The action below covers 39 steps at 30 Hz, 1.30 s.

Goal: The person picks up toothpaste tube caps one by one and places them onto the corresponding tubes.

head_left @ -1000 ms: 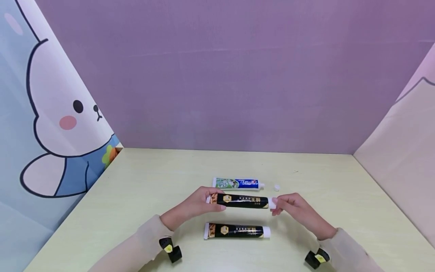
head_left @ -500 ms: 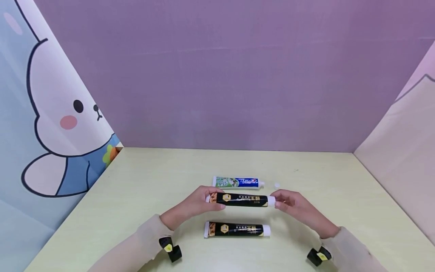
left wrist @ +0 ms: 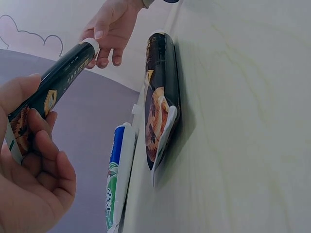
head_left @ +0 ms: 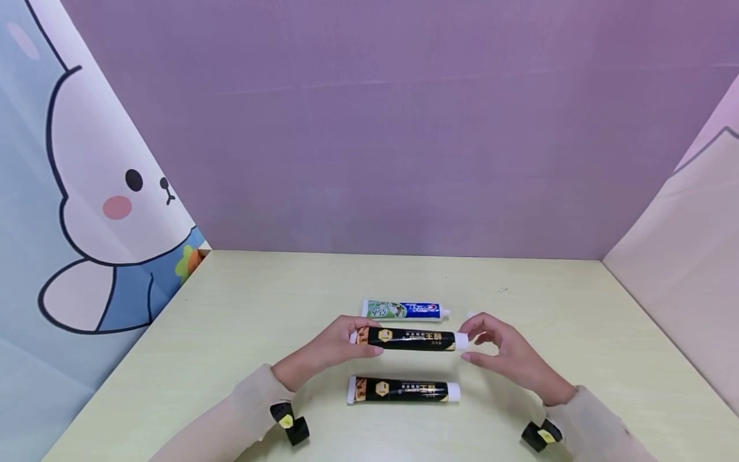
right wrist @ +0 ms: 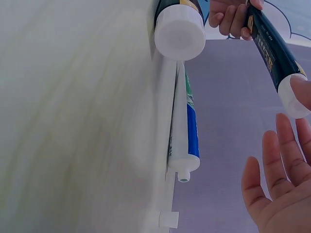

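The person's left grip (head_left: 331, 343) is clamped on the flat end of a black tube (head_left: 404, 339), holding it up off the surface (head_left: 260, 295); its capped end reaches across to the right grip (head_left: 505, 351), whose fingers stand apart around the white cap (head_left: 462, 341). From here I can't tell whether they touch it. With only the tail pinched, I'd say a twist or push at the cap could spin the tube or swing it out of the left grip, and too hard a squeeze there could drive paste forward once it's uncapped. The loose cap (right wrist: 168, 219), just beyond the right grip, could be knocked away by a stray knuckle. As for containers, the second black tube (head_left: 404, 391), on the person's side of both grips, is capped too; the blue-and-green tube (head_left: 404, 311), beyond them, has a bare nozzle (right wrist: 183, 175). What any holds is hidden.
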Available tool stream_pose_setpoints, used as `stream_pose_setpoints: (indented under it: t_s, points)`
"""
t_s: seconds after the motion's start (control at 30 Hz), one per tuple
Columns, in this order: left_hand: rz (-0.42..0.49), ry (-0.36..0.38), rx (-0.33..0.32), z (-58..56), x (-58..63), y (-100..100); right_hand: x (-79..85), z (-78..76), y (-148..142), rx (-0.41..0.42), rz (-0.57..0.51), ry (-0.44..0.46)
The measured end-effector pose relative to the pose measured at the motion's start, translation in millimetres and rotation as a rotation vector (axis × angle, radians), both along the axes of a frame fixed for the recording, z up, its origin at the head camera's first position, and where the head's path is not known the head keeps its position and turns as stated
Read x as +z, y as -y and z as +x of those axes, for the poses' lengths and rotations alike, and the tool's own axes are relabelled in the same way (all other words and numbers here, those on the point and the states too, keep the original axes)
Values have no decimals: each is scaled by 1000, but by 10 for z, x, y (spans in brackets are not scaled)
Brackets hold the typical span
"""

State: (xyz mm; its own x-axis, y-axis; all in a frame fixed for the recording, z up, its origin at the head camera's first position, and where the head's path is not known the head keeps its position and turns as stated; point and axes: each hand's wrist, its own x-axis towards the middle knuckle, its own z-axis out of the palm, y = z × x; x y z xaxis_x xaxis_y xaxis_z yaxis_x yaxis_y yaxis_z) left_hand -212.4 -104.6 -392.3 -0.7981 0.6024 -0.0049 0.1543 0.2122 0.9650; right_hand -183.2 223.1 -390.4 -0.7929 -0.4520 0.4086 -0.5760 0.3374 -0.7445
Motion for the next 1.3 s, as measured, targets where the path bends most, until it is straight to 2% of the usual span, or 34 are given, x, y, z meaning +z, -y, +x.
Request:
stream_pose_setpoints:
  t_s: [0.33, 0.6, 0.87, 1.3]
  points:
    - [3, 5, 1, -17, -22, -2, -61, -40, -18, 34, -12, -57]
    - [24, -42, -39, -51, -62, 8, -78, -59, -27, 5, -11, -31]
    - [-4, 15, 6, -53, -47, -9, -65, -54, -24, -30, 11, -5]
    - [-21, -5, 10, -40, -40, -8, -11, -7, -11, -50, 70, 31]
